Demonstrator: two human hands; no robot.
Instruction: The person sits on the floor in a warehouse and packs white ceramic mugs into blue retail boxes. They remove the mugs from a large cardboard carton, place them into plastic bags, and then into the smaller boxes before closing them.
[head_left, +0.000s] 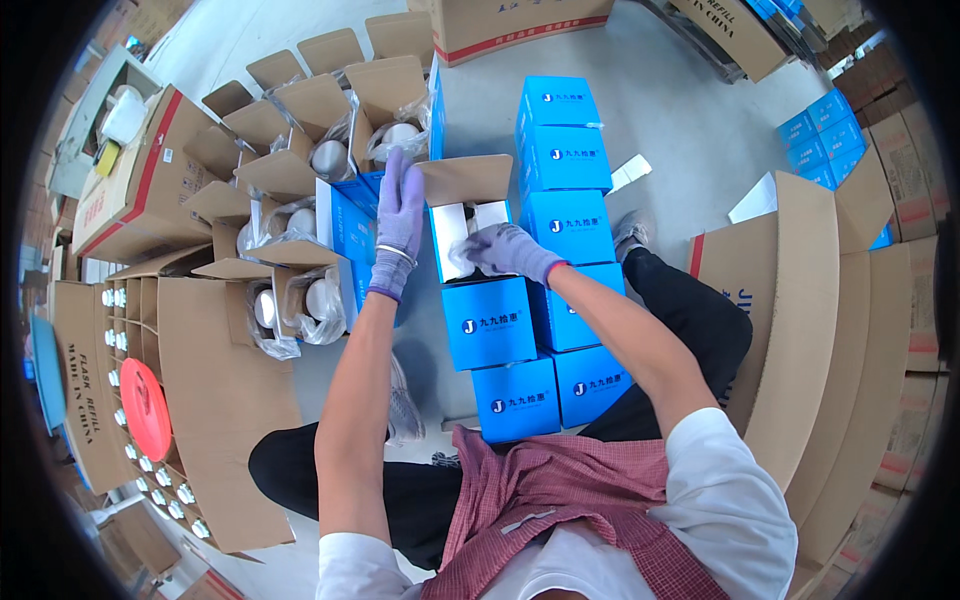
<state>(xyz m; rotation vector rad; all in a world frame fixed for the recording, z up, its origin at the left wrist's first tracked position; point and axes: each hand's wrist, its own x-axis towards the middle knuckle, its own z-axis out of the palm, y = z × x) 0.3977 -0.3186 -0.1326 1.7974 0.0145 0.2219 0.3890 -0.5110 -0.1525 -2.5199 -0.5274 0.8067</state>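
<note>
Both my hands wear purple knit gloves. My right hand (514, 251) reaches into an open blue carton (448, 240) with white inner walls, its fingers curled on a clear plastic bag (460, 259) at the opening. What lies under the fingers is mostly hidden. That carton's brown top flap (469, 180) stands raised at the far side. My left hand (400, 214) is held flat with straight fingers, just left of this carton, and holds nothing. Closed blue boxes (491, 322) stand in front of and to the right of the open one.
At left, several open blue cartons (352, 225) hold white round-topped items in plastic bags. A divided carton with a red plastic lid or plate (146, 409) is at far left. A large open cardboard box (802, 322) stands by my right leg. White scrap (630, 172) lies on the floor.
</note>
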